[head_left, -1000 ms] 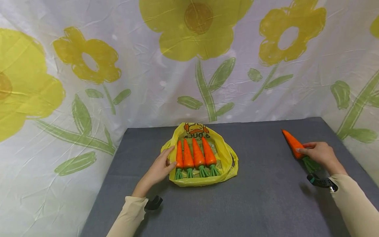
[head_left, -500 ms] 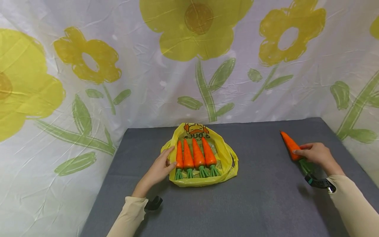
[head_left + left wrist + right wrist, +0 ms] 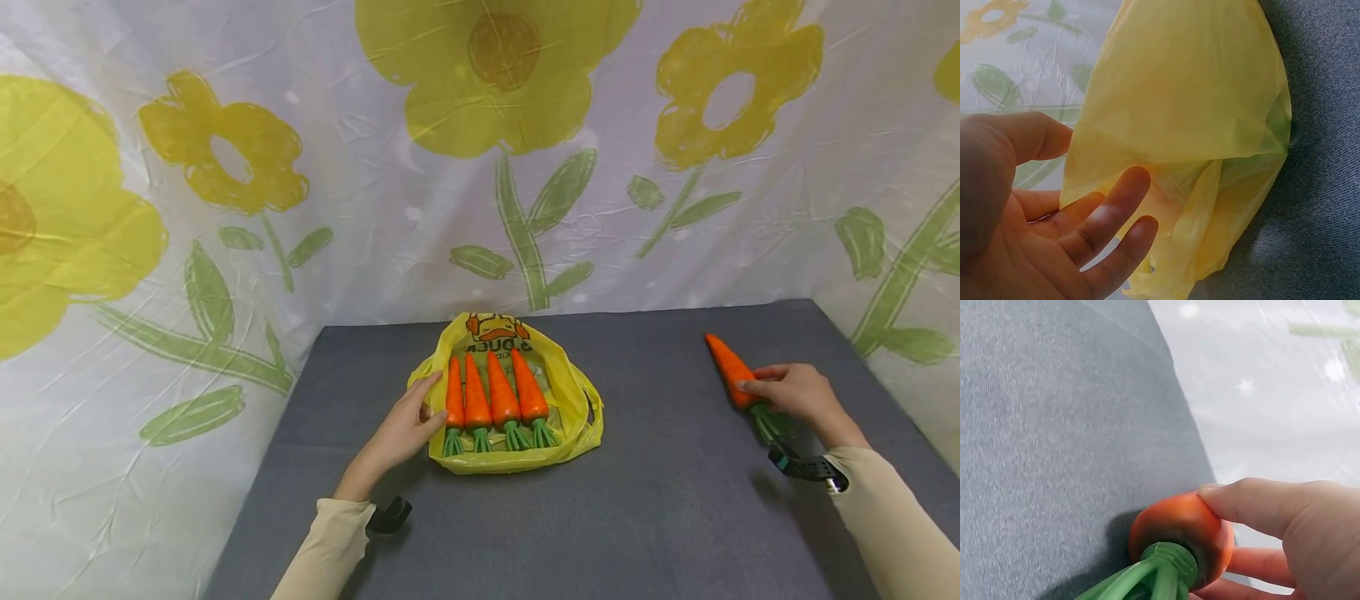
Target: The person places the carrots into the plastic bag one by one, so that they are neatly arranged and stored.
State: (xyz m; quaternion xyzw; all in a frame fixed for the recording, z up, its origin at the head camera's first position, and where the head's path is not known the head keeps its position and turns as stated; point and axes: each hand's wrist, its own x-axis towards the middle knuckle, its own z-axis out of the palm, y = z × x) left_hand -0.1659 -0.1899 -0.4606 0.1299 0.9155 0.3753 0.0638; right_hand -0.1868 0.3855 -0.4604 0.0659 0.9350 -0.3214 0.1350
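In the head view, a yellow plastic bag (image 3: 573, 417) with a duck print lies at the middle of the table, its mouth spread open. Several orange carrots (image 3: 501, 390) with green tops lie side by side in it. My left hand (image 3: 405, 423) touches the bag's left side, its fingers extended and slightly bent; in the left wrist view they lie against the thin plastic (image 3: 1179, 94). Over at the right, my right hand (image 3: 802, 396) pinches another carrot (image 3: 729, 367) near its leafy end between thumb and fingers. The right wrist view shows this carrot's thick end and green stems (image 3: 1163, 575).
A dark grey cloth (image 3: 637, 517) covers the table. Behind and at the sides hangs a white curtain (image 3: 375, 208) with large yellow flowers, meeting the table's back edge. Dark bands circle both wrists.
My right hand has shifted slightly left with the carrot in its grip. The left hand, the bag and the carrots inside have stayed in place.
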